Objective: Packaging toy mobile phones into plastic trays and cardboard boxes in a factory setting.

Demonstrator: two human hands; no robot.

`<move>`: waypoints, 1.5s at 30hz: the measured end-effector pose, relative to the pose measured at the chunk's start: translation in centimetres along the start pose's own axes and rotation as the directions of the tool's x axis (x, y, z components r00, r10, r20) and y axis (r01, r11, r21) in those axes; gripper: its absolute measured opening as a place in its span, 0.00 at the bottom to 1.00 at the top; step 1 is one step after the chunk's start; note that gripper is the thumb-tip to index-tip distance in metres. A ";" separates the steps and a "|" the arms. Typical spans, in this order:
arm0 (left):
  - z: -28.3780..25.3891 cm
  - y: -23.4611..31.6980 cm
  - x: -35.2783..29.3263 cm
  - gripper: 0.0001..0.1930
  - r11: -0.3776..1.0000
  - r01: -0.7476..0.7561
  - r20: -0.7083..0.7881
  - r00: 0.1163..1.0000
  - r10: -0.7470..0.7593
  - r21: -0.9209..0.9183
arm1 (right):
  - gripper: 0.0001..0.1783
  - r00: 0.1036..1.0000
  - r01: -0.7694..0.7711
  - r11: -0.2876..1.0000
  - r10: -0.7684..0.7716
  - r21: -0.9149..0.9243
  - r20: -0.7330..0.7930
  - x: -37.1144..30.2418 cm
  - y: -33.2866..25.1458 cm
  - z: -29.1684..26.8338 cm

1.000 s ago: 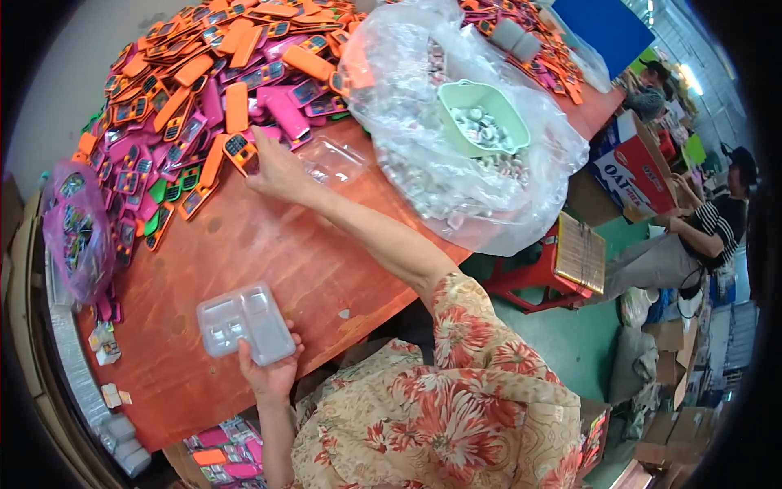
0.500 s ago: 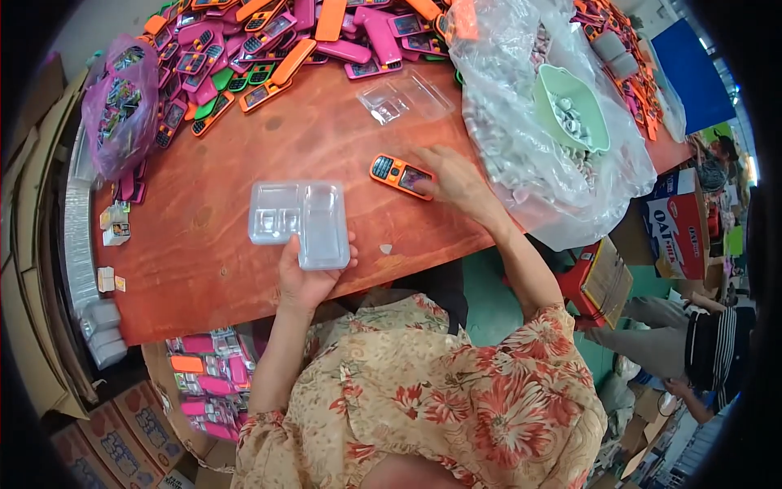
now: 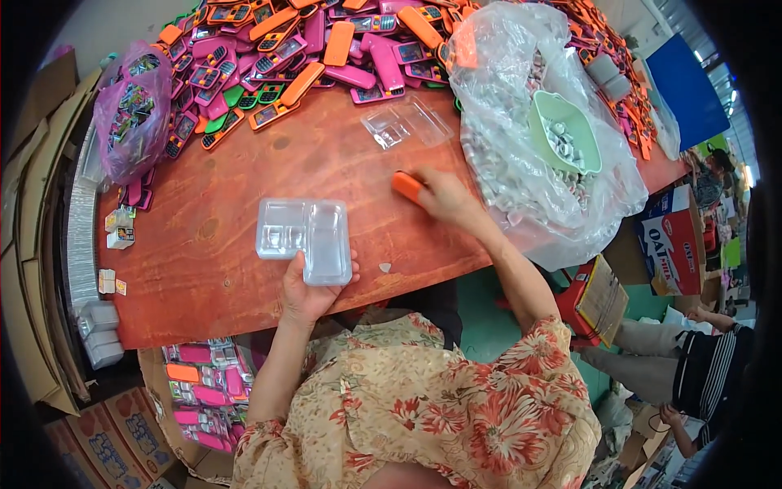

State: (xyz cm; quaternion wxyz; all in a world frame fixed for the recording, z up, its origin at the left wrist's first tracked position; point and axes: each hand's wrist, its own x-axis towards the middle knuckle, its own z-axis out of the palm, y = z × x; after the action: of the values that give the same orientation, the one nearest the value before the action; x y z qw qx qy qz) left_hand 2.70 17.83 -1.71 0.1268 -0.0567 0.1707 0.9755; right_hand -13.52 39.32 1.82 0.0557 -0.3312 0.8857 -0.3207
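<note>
Currently, the left hand point(image 3: 311, 297) holds a clear compartmented tray point(image 3: 328, 244) over the near edge of the red-brown table point(image 3: 204, 281), its thumb pressed on the near side and fingertips curled round the right edge. No phone shows in the tray's compartments, so that part looks undone. To the right and farther out, the right hand point(image 3: 444, 196) pinches an orange toy phone point(image 3: 406, 186) by its right end, the plain side up; phone and tray are well apart. How the hidden fingers close beneath the phone cannot be told. Beyond that hand, another clear plastic shell point(image 3: 423, 122) lies flat on the wood. Much seems left to handle: a heap of pink, orange and green toy phones point(image 3: 338, 45) covers the far side, a purple bag point(image 3: 138, 155) of small colourful pieces stands far left, and on the right a big clear bag point(image 3: 509, 212) holds pale pieces and a green basin point(image 3: 574, 122). Some work looks done: below the table, near left, an open carton point(image 3: 152, 367) contains packs point(image 3: 212, 391) with pink and orange pieces under clear plastic.
</note>
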 end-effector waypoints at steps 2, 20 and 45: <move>-0.1 0.0 0.2 0.35 1.000 -0.010 0.013 1.000 0.010 -0.002 | 0.18 0.994 -0.086 0.933 0.105 0.348 -0.037 1.2 1.7 -1.7; -0.5 0.1 -0.3 0.35 0.997 0.015 0.007 1.000 -0.015 -0.070 | 0.10 0.888 -0.205 0.972 0.134 -0.119 -0.439 9.7 7.1 -0.4; 1.1 -2.3 0.2 0.34 0.992 0.099 -0.046 0.994 -0.096 0.077 | 0.08 0.744 -0.107 0.806 -0.324 0.582 0.585 -0.9 -9.5 1.6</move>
State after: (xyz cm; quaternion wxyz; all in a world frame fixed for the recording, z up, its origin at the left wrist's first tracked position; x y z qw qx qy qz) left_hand 3.01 20.32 -1.39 0.1730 -0.0803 0.2089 0.9592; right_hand -7.10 33.51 6.22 0.4428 -0.4428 0.6438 -0.4397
